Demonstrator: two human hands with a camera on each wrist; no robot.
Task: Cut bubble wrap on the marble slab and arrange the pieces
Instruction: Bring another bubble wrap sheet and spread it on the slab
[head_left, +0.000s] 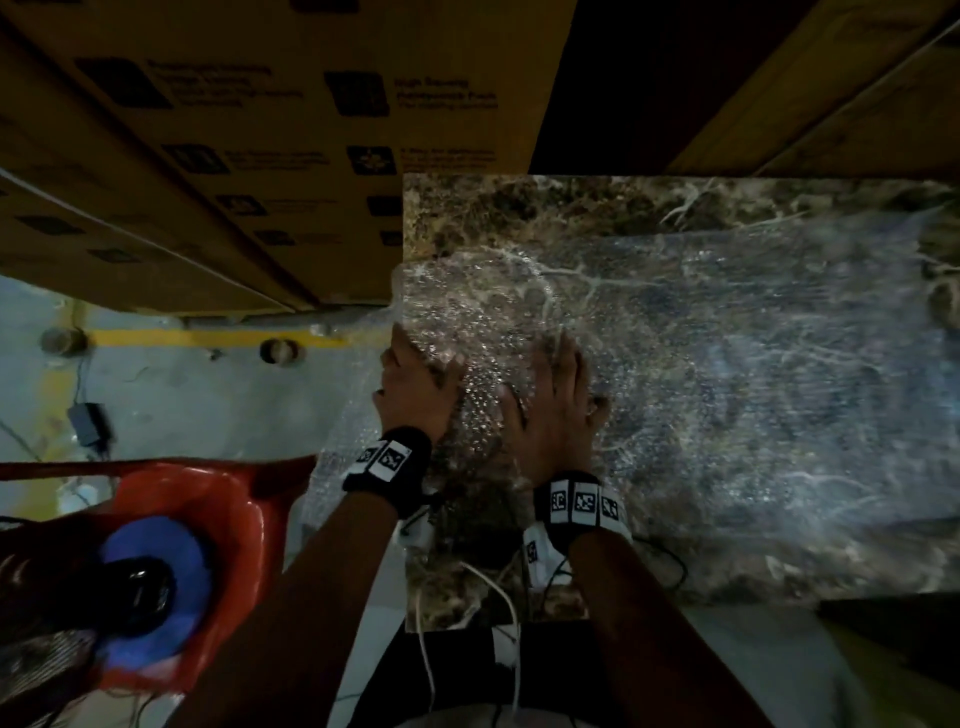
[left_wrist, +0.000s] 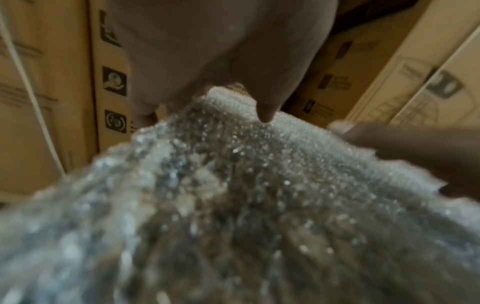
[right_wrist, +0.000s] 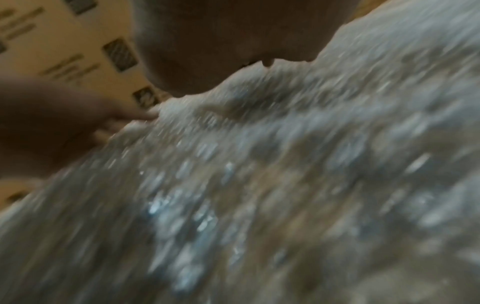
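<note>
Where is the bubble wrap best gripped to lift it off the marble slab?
Grip the bubble wrap at its crumpled left end, which overhangs the marble slab's left edge by the left hand. Come from the left: that end seems raised off the stone, while the rest lies flat with no lip to pinch.

glossy plastic bubble wrap (head_left: 727, 364), veined marble slab (head_left: 519, 208)

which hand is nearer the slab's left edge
The left hand, on the bubble wrap overhanging that edge of the marble slab; the right hand lies further in.

Two hands (head_left: 415, 387) (head_left: 556, 410), one bubble wrap sheet (head_left: 727, 364), one marble slab (head_left: 519, 202).
</note>
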